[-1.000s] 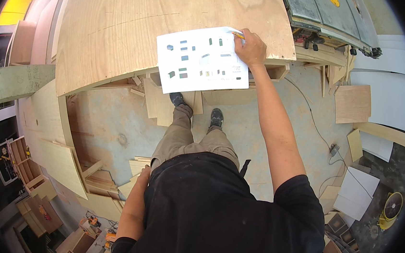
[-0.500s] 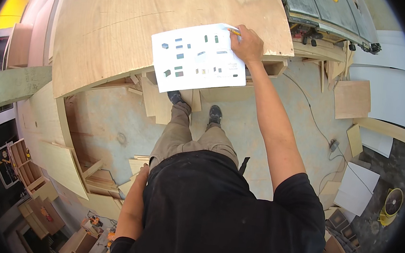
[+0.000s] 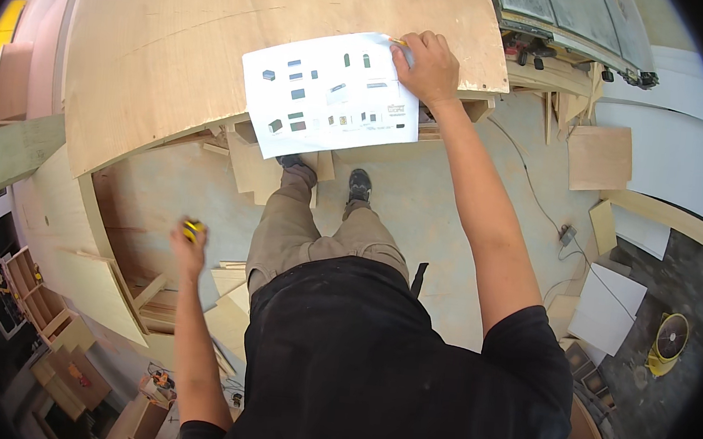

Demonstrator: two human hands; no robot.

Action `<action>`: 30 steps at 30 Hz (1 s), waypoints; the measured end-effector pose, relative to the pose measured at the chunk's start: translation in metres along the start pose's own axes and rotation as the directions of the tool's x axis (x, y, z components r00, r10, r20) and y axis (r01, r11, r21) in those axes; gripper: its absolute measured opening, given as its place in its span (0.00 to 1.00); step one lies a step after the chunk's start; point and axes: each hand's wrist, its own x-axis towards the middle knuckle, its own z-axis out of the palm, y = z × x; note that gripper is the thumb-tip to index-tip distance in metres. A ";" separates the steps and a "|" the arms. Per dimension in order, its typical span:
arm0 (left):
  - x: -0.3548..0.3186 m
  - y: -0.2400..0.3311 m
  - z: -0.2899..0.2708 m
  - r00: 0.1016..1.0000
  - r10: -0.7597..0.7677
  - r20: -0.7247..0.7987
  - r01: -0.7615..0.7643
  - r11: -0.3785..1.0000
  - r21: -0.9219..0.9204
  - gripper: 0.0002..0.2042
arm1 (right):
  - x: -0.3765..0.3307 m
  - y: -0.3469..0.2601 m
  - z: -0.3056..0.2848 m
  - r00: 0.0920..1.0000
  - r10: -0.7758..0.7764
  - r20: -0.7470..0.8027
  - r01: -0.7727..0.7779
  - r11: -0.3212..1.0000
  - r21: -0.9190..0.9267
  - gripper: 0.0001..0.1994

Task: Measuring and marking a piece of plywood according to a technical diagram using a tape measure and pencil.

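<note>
A large plywood sheet (image 3: 241,51) lies in front of me on a work surface. A white paper sheet (image 3: 329,92) printed with small drawings rests on its near edge. My right hand (image 3: 425,65) presses the paper's upper right corner and holds a yellow pencil (image 3: 397,43). My left hand (image 3: 188,243) is raised at my left side, closed around a small yellow tape measure (image 3: 193,228), away from the sheet.
A table saw (image 3: 569,21) stands at the back right. Wood offcuts (image 3: 598,157) and white panels (image 3: 611,305) lie on the floor to the right, with a cable (image 3: 548,220) and a yellow fan (image 3: 669,341). Plywood pieces (image 3: 103,286) and shelving crowd the left.
My left arm has swung up from beside my body, bringing the yellow tape measure into view. My right hand has stayed on the paper's corner.
</note>
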 end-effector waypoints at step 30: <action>0.243 0.180 0.007 0.738 0.291 -0.609 -0.263 0.955 0.138 0.35 | 0.007 0.013 0.012 0.999 0.045 0.008 -0.044 0.999 -0.032 0.10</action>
